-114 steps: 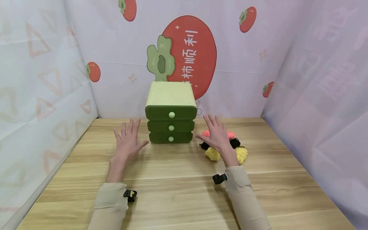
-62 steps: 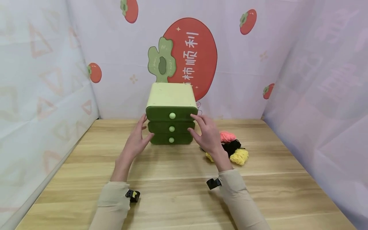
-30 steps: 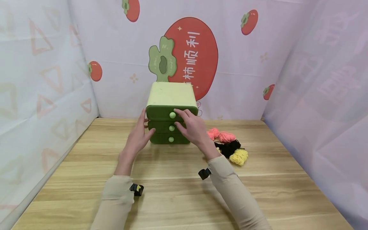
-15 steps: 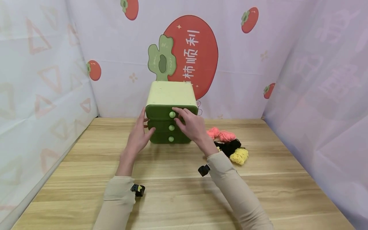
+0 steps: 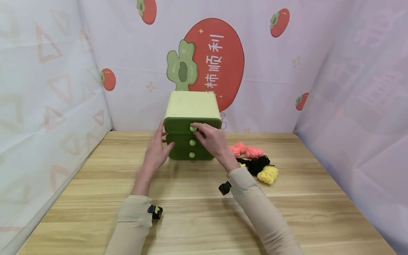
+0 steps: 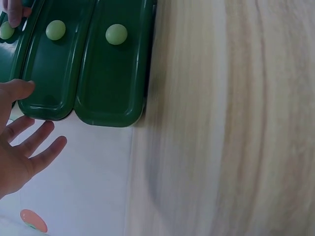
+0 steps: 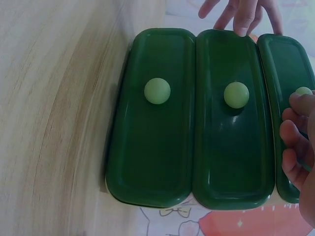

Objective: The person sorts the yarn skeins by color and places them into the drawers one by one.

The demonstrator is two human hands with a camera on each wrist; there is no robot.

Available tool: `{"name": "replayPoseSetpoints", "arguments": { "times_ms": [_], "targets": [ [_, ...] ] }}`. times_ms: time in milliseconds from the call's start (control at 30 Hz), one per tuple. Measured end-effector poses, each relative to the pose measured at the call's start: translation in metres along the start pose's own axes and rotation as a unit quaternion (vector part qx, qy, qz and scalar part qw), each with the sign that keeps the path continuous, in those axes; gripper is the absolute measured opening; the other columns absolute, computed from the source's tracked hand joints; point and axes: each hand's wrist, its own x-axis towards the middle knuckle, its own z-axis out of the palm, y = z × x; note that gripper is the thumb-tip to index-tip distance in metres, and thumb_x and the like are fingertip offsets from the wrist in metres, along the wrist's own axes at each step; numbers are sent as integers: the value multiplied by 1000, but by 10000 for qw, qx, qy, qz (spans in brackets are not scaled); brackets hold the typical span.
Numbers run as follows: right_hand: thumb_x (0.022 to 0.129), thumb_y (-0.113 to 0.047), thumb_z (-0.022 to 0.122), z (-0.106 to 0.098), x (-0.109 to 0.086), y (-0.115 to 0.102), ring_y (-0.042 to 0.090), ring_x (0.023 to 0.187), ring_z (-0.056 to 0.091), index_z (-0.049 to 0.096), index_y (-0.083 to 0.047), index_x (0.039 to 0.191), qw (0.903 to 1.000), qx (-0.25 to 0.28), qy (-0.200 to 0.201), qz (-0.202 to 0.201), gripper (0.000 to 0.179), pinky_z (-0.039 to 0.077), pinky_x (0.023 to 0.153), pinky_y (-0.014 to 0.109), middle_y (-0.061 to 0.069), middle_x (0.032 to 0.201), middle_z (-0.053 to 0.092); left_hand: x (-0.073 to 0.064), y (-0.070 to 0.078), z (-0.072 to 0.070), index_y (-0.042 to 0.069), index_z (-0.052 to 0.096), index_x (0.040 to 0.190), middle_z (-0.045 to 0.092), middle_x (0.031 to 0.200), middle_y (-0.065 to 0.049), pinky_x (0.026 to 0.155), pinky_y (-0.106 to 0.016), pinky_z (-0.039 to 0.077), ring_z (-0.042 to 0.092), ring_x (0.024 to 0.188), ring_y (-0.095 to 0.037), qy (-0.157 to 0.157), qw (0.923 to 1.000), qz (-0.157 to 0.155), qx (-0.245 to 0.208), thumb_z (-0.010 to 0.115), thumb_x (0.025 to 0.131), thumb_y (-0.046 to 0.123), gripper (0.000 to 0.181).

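Note:
A small chest of drawers [image 5: 192,104] with a cream body stands at the back of the table. Its three dark green drawers are closed, each with a pale green round knob. My right hand [image 5: 213,140] pinches the top drawer's knob [image 5: 193,129], index finger above it and thumb below. In the right wrist view the curled fingers [image 7: 294,140] partly cover that knob. At the chest's left side is my left hand [image 5: 156,152], its thumb at the front near the middle drawer [image 6: 51,73]. The other fingers [image 6: 47,155] are extended and spread beside the chest.
Right of the chest lie pink yarn [image 5: 254,152], black yarn [image 5: 259,164] and yellow yarn [image 5: 268,175] in small bundles. My right forearm partly hides the pile. Printed cloth [image 5: 271,63] walls in the wooden table [image 5: 188,219] at the back and sides.
Both hands have moved in from above the table to the chest. The left settled at its side; the right reached across the front and closed finger and thumb on the top knob.

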Motion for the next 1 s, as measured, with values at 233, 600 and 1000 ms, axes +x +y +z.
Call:
{"name": "replayPoseSetpoints", "arguments": {
  "times_ms": [233, 600, 1000],
  "targets": [
    [91, -22, 74, 6, -1, -1, 11, 77, 69, 71, -21, 118, 9996, 226, 64, 134, 27, 50, 53, 26, -1, 97, 75, -2, 0, 0, 37, -4, 159, 44, 148, -19, 95, -60, 48, 60, 119, -41, 39, 10000, -53, 36, 64, 97, 22, 93],
    [90, -20, 74, 0, -3, -6, 13, 82, 70, 71, -18, 117, 9982, 440, 98, 395, 27, 56, 63, 31, 1, 101, 75, -2, 5, -2, 37, -2, 160, 50, 141, -18, 93, -57, 50, 62, 114, -39, -13, 9999, -28, 108, 63, 98, 27, 90],
    [90, -20, 74, -6, -8, -10, 12, 82, 70, 71, -18, 117, 9982, 472, -23, 377, 28, 54, 59, 29, 0, 101, 75, -4, 6, -4, 33, 1, 161, 49, 136, -17, 91, -55, 50, 59, 115, -37, -37, 9998, 28, 218, 62, 99, 31, 87]
  ]
}}
